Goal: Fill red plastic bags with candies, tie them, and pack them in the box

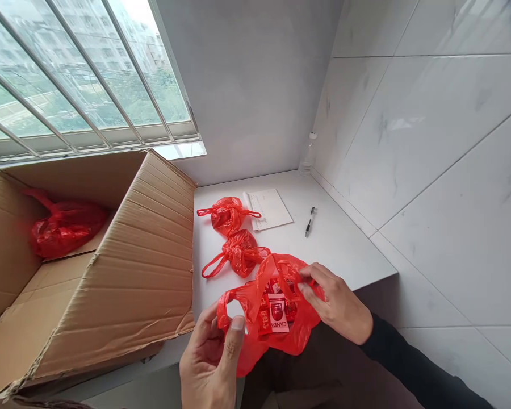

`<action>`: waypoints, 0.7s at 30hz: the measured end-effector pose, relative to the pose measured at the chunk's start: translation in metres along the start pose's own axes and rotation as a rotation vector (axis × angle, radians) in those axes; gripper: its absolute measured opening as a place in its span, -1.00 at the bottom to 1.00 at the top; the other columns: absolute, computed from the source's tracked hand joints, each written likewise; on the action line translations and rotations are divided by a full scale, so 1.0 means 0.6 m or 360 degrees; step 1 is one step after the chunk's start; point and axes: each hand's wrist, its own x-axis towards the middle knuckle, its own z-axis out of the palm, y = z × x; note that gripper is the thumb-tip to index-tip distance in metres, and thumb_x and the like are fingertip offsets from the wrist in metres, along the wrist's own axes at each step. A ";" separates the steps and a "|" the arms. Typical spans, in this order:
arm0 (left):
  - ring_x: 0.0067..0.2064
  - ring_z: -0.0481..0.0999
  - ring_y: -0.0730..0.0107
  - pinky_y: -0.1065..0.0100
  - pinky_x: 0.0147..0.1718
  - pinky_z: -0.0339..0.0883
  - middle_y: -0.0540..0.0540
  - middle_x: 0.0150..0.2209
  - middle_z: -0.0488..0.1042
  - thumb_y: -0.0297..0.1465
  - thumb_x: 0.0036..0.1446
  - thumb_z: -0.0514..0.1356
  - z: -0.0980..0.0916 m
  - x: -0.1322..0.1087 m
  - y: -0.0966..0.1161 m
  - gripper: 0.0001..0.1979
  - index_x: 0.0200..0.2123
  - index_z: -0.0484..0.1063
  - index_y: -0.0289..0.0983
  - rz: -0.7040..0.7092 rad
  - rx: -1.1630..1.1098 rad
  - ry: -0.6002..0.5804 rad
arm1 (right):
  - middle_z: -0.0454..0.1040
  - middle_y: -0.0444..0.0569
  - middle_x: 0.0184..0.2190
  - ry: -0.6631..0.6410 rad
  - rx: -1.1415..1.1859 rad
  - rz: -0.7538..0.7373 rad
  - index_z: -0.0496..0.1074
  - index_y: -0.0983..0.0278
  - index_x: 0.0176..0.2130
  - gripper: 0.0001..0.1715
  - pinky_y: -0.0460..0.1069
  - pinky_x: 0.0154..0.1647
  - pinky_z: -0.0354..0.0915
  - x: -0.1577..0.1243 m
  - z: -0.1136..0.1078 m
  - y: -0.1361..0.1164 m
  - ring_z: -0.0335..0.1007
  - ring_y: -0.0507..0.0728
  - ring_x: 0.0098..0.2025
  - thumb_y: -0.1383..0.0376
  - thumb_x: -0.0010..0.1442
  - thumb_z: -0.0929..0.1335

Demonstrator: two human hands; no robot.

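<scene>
Presently, with the open red bag (pixel 298 338) as clock centre, pinches its handle loop in the left hand (pixel 210 358) at 8 o'clock and its thin plastic in the right hand (pixel 343 307) at 3, around wrapped candies (pixel 279 312). Is hemmed in at 9 to 10 by a cardboard carton (pixel 114 272) around a bagged bundle (pixel 66 227), and at 11 by a near tied bag (pixel 242 253) and a far tied bag (pixel 227 215). Has more room across the white table (pixel 344 253) at 1 to 2, out to its slanting right edge. Reaches on past a pen (pixel 310 221) at 1 and a notepad (pixel 275 210) at 12 to a clear bottle (pixel 308 156) at 12 and tiled wall (pixel 443 170) at 2.
</scene>
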 end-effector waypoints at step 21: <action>0.16 0.51 0.03 0.14 0.11 0.41 -0.07 0.10 0.57 -0.08 0.12 0.33 0.017 0.005 0.011 -0.63 -0.03 0.60 -0.03 0.0050 -0.0398 0.0066 | 0.46 -0.08 -0.08 -0.0062 0.0243 0.0012 0.32 0.02 0.02 -0.79 0.08 -0.03 0.42 0.013 -0.011 -0.037 0.45 0.16 -0.07 0.10 0.41 0.27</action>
